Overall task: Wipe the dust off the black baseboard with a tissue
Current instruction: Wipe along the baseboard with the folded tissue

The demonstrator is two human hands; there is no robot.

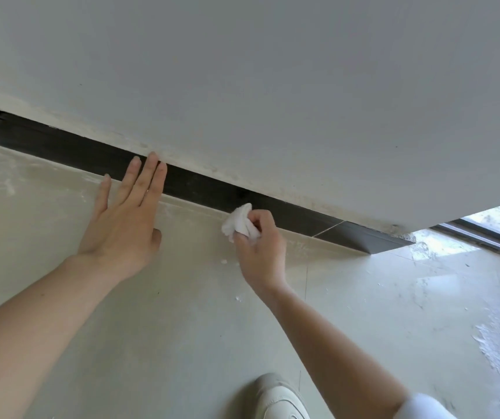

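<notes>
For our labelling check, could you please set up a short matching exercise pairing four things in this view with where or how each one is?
Things:
1. tissue
2. left hand
3. shoe
4. baseboard

Places or states:
A. open, fingers spread, fingertips reaching the bottom of the wall
B. at the bottom edge of the view, on the floor
C. bunched in the right hand, against the black strip
D. running along the foot of the wall

Pairs: 1-C, 2-A, 3-B, 4-D
</notes>
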